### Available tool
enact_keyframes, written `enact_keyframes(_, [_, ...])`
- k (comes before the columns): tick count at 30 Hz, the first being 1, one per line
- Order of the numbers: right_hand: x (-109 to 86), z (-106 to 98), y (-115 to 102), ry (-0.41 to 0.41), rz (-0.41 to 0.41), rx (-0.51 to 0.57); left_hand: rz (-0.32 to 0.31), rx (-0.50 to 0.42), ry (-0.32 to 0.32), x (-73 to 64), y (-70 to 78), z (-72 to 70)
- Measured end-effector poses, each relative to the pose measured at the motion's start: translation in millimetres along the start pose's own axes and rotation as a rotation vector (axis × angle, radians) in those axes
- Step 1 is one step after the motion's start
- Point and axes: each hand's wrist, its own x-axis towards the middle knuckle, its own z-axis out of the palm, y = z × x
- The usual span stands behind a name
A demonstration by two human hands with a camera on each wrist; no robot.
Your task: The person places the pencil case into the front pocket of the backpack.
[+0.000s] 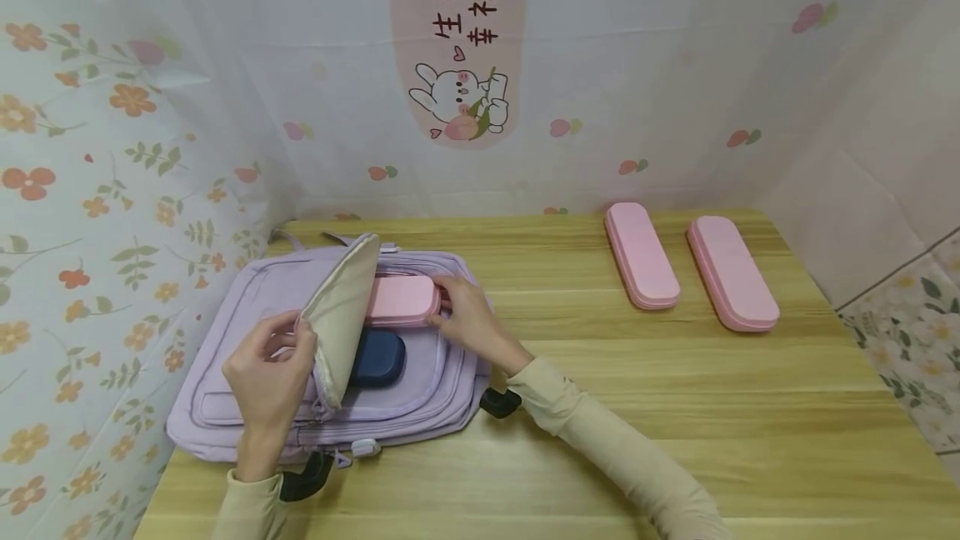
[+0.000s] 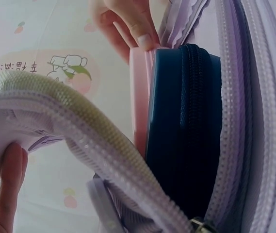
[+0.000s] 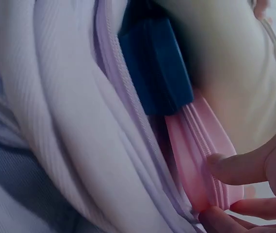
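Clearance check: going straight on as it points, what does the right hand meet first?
Past the pink case it holds, the right hand likely meets the raised flap; depth there is unclear.

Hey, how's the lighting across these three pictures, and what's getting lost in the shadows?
Head view: bright and fairly even, with the held pink case and navy case both distinct; left wrist view: dimmer, the navy case's lower part sinking into near-black shadow; right wrist view: also dim and slightly soft, with deep shadow beside the navy case.
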Motion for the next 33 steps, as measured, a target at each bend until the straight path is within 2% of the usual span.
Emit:
enact_keyframes(5, [0.8, 10, -1, 0.010, -0.028, -0.015, -0.004, 0.010, -0.002, -0.5, -0.4, 0.3])
enact_keyframes(15, [4.2, 20, -6, -0.008, -0.021, -0.050, -0.015, 0.025, -0.001, 0.9, 9.3, 0.6])
enact_keyframes(24, [8.8, 24, -2, -0.024, -0.049, -0.107, -0.027, 0.024, -0.012, -0.1, -1.0, 0.8])
enact_keyframes(28, [4.8, 20, 0, -0.028, -0.049, -0.057, -0.040, 0.009, -0.021, -1.3, 1.3, -0.6])
enact_keyframes(33, [-3.8, 6, 5, 0.039, -0.087, 0.049, -0.047, 0.007, -0.033, -1.8, 3.7, -1.1])
